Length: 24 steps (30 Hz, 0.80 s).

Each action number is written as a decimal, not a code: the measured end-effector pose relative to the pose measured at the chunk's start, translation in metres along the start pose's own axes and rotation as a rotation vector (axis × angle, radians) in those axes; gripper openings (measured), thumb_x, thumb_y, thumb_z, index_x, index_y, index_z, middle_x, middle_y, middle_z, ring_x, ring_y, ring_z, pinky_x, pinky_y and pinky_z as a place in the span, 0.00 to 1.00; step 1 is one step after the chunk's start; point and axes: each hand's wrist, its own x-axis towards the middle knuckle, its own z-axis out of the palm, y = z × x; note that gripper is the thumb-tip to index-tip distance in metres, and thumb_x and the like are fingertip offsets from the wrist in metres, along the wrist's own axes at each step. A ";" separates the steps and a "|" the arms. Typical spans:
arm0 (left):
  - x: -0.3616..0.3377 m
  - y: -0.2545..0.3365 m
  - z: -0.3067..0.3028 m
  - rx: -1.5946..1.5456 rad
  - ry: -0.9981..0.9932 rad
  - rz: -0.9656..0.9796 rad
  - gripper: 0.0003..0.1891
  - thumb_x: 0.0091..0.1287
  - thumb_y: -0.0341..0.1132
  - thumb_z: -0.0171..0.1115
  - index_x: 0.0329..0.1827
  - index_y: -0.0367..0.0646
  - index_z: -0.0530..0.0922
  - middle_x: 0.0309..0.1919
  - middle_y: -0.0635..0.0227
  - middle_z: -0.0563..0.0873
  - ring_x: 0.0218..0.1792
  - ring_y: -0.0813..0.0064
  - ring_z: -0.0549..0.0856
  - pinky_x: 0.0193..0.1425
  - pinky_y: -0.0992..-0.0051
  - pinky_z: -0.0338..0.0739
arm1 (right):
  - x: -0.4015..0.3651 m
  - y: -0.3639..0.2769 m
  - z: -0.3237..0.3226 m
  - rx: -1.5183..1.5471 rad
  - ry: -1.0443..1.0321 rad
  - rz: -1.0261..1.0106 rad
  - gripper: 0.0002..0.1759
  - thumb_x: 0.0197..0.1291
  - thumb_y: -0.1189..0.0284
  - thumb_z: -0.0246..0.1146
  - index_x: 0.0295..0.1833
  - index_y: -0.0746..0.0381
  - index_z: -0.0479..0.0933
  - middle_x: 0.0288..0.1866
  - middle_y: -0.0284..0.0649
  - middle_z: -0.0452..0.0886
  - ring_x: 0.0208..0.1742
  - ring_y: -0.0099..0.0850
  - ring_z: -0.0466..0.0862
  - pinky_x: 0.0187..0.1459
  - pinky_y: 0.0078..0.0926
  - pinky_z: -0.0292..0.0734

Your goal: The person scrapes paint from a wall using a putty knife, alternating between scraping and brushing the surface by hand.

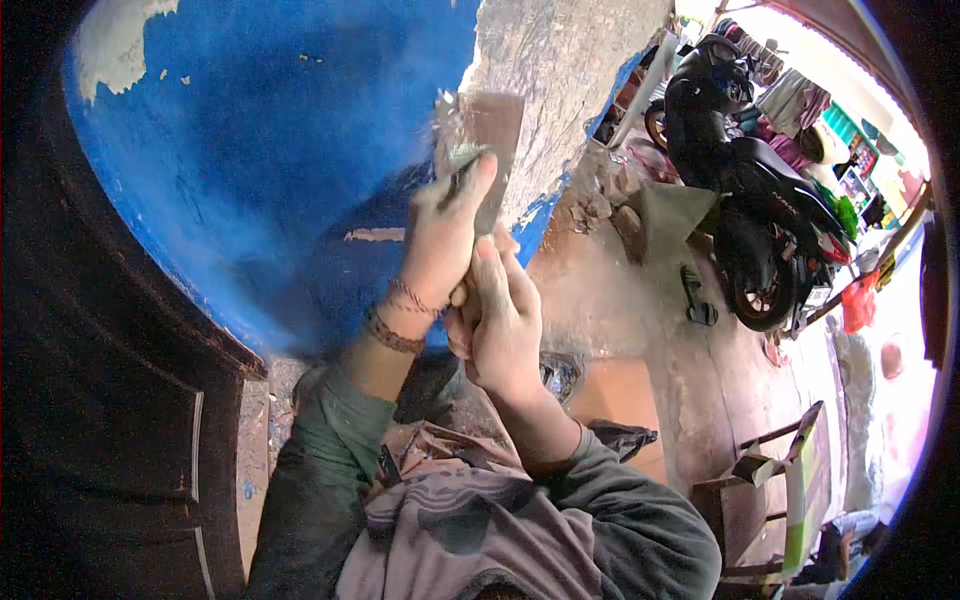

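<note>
A scraper with a flat metal blade (pixel 505 125) lies against the wall (pixel 300 110), at the border between blue paint and a bare, pale patch (pixel 560 90). My left hand (pixel 440 235), with bracelets at the wrist, is closed around the scraper, its thumb up along the blade. Just below, my right hand (pixel 508 325) is wrapped around the lower end, its thumb pointing up the tool. The handle is hidden by my fingers. Pale, blurred flakes show at the blade's left edge.
A black motorcycle (pixel 760 180) is parked at the right, with a sandal (pixel 698 295) on the floor beside it. Rubble (pixel 600 205) lies at the wall's foot. Dark wooden panelling (pixel 110 380) stands at the left. A frame-like wooden piece (pixel 795 490) is at lower right.
</note>
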 end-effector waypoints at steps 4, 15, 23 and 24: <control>-0.014 -0.003 0.000 -0.003 0.049 -0.100 0.18 0.70 0.46 0.59 0.31 0.39 0.78 0.25 0.71 0.80 0.22 0.81 0.78 0.24 0.78 0.72 | -0.008 0.004 0.001 -0.031 0.000 -0.029 0.15 0.75 0.60 0.48 0.49 0.60 0.71 0.22 0.29 0.69 0.11 0.16 0.63 0.12 0.15 0.56; -0.023 0.002 -0.007 -0.091 0.031 -0.234 0.17 0.69 0.46 0.61 0.32 0.39 0.79 0.23 0.68 0.80 0.19 0.78 0.79 0.22 0.77 0.74 | -0.019 0.025 0.001 -0.167 0.058 -0.153 0.16 0.74 0.59 0.48 0.39 0.60 0.69 0.22 0.29 0.69 0.14 0.16 0.64 0.15 0.15 0.58; -0.008 0.004 -0.005 -0.028 -0.032 -0.022 0.18 0.69 0.47 0.60 0.33 0.38 0.79 0.25 0.72 0.80 0.22 0.81 0.79 0.25 0.77 0.73 | -0.009 0.011 0.007 -0.059 0.038 -0.126 0.16 0.74 0.59 0.49 0.38 0.60 0.70 0.19 0.28 0.67 0.13 0.16 0.63 0.14 0.15 0.57; -0.008 0.011 0.001 -0.092 0.020 -0.114 0.19 0.68 0.48 0.61 0.35 0.37 0.80 0.25 0.71 0.81 0.21 0.79 0.79 0.24 0.77 0.74 | -0.010 0.009 0.008 -0.062 0.042 -0.122 0.16 0.74 0.59 0.49 0.38 0.60 0.70 0.19 0.28 0.67 0.13 0.16 0.63 0.14 0.15 0.57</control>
